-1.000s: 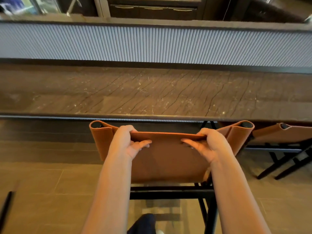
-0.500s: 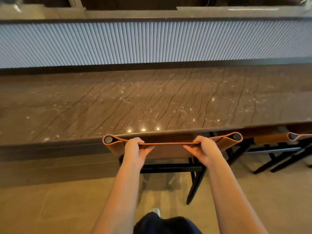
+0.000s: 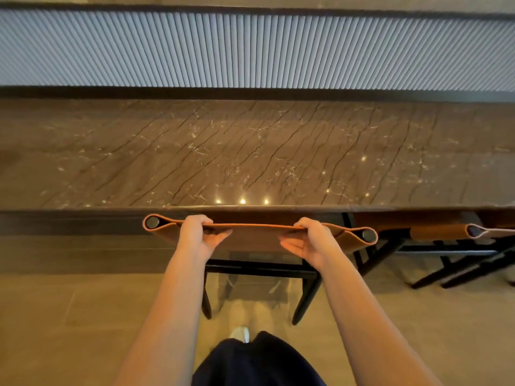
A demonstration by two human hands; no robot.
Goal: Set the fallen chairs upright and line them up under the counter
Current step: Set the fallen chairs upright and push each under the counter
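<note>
The tan leather-backed chair [image 3: 256,238] stands upright at the near edge of the counter, its back almost touching the counter's lip and its seat hidden beneath. The back is a smooth leather sling stretched flat, wrapped at each end into a rounded loop around a dark round post. Below it a straight black cross rail [image 3: 259,267] joins two slim black legs [image 3: 303,302] that taper down to the floor. The left hand [image 3: 195,235] grips the sling's top edge towards its left end, fingers curled over the far side and thumb lying along the near face. The right hand [image 3: 309,240] holds the same edge towards the right end in the same way. The long brown marble counter [image 3: 250,151] runs across the whole view, polished, crossed by dark slanting veins and fine white flecks, with small bright glints of light near its front edge. Beyond it rises a pale grey fluted panel [image 3: 250,51] of close vertical ribs. To the right, a second tan leather chair [image 3: 440,232] with black legs stands upright just beside the first, also tucked under the counter. The floor is matte beige tile [image 3: 69,316] with thin joints. At the near edge are the person's dark trousers [image 3: 259,363] and the toe of a white shoe [image 3: 240,333].
</note>
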